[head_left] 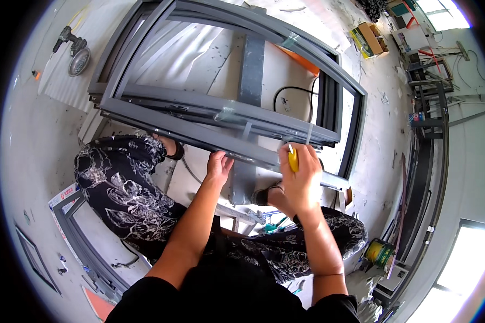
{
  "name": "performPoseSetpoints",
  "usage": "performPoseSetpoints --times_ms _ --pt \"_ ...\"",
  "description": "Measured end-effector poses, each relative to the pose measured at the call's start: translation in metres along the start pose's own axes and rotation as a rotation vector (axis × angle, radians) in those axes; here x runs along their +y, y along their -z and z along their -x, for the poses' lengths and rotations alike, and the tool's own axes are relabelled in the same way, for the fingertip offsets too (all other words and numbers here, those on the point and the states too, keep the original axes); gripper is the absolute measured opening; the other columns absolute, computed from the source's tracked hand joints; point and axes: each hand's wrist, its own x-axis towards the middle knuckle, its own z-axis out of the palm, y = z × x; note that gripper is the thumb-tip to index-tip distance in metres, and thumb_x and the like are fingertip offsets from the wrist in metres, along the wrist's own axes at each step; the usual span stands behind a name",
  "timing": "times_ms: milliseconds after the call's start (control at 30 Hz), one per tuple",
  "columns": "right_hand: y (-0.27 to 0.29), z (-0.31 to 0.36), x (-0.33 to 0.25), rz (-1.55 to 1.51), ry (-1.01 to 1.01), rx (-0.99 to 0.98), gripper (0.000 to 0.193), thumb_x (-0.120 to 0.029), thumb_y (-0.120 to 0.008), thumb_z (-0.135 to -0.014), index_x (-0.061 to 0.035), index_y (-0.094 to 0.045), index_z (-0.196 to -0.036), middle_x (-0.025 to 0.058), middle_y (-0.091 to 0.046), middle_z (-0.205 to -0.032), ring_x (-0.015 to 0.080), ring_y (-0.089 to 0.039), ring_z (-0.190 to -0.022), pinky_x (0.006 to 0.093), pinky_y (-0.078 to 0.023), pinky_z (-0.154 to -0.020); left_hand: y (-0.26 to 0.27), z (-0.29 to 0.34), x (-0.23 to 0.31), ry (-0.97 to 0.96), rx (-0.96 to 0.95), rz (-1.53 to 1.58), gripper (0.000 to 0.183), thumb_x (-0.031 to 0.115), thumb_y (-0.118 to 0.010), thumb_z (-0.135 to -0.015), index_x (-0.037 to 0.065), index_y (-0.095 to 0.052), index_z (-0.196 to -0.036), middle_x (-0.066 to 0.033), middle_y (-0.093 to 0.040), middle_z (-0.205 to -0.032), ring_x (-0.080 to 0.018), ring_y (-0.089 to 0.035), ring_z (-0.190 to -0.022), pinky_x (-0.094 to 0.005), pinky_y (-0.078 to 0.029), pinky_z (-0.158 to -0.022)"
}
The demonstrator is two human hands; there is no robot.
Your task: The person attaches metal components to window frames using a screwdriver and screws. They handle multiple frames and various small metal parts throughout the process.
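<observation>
A grey metal window frame (199, 131) lies tilted in front of me, its near rail running across above my knees. My left hand (219, 168) is closed at the lower edge of that rail, thumb and fingers against it. My right hand (300, 180) is wrapped round a yellow-handled tool (293, 160) over the right part of the same rail. A thin pale shaft or strip rises beyond the fist; I cannot tell whether it belongs to the tool. Clear tape (224, 112) clings to a rail of a second grey frame (328, 81) beneath.
A power tool with a round disc (80, 61) lies on the floor at far left. An open cardboard box (373, 39) stands at upper right. More grey frames (81, 226) lie at lower left. A black cable (277, 97) curls inside the frame; metal racking (439, 129) lines the right wall.
</observation>
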Motion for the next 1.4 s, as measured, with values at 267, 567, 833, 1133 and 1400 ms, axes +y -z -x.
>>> performPoseSetpoints --times_ms 267,567,833,1133,1400 --pt "-0.029 0.063 0.183 0.442 0.155 -0.413 0.032 -0.018 -0.07 -0.078 -0.008 -0.06 -0.107 0.0086 -0.062 -0.101 0.0299 -0.057 -0.1 0.0426 -0.046 -0.086 0.013 -0.009 0.007 0.134 -0.047 0.124 0.016 0.014 -0.059 -0.084 0.011 -0.057 -0.099 -0.0014 -0.06 -0.103 -0.0186 -0.055 -0.102 -0.0392 -0.048 -0.091" --pt "-0.023 0.022 0.213 0.087 -0.22 -0.945 0.038 -0.04 -0.059 -0.087 -0.0018 -0.06 -0.089 0.0209 -0.063 -0.087 0.0402 -0.061 -0.085 0.0473 -0.049 -0.073 0.004 0.03 0.014 0.114 -0.056 0.166 0.013 0.008 -0.054 -0.072 0.012 -0.058 -0.084 -0.0012 -0.062 -0.089 -0.0206 -0.058 -0.098 -0.0419 -0.048 -0.091" --pt "-0.014 0.025 0.187 -0.054 -0.158 -0.852 0.035 -0.037 -0.063 -0.085 -0.0017 -0.063 -0.082 0.0206 -0.063 -0.076 0.04 -0.061 -0.075 0.0464 -0.049 -0.067 0.009 0.003 0.02 0.206 -0.41 0.166 0.031 0.024 -0.066 -0.08 0.012 -0.062 -0.109 -0.0005 -0.066 -0.102 -0.0195 -0.056 -0.107 -0.0394 -0.043 -0.097" --pt "0.036 0.005 0.141 -0.085 -0.103 -0.751 0.029 -0.03 -0.066 -0.082 -0.0027 -0.061 -0.072 0.0169 -0.061 -0.068 0.037 -0.06 -0.068 0.0447 -0.048 -0.061 -0.054 0.008 0.039 0.171 -0.507 -0.287 0.051 0.035 -0.051 -0.097 0.015 -0.038 -0.142 -0.0079 -0.061 -0.114 -0.0158 -0.06 -0.095 -0.033 -0.051 -0.078" --pt "0.045 0.001 0.137 -0.105 -0.13 -0.767 0.031 -0.032 -0.065 -0.084 -0.0027 -0.06 -0.073 0.0161 -0.061 -0.069 0.0362 -0.06 -0.07 0.0443 -0.048 -0.063 -0.062 -0.019 0.02 0.485 -0.84 -1.105 0.056 0.032 -0.048 -0.098 0.008 -0.032 -0.146 -0.012 -0.056 -0.127 -0.0174 -0.057 -0.109 -0.0308 -0.047 -0.09"
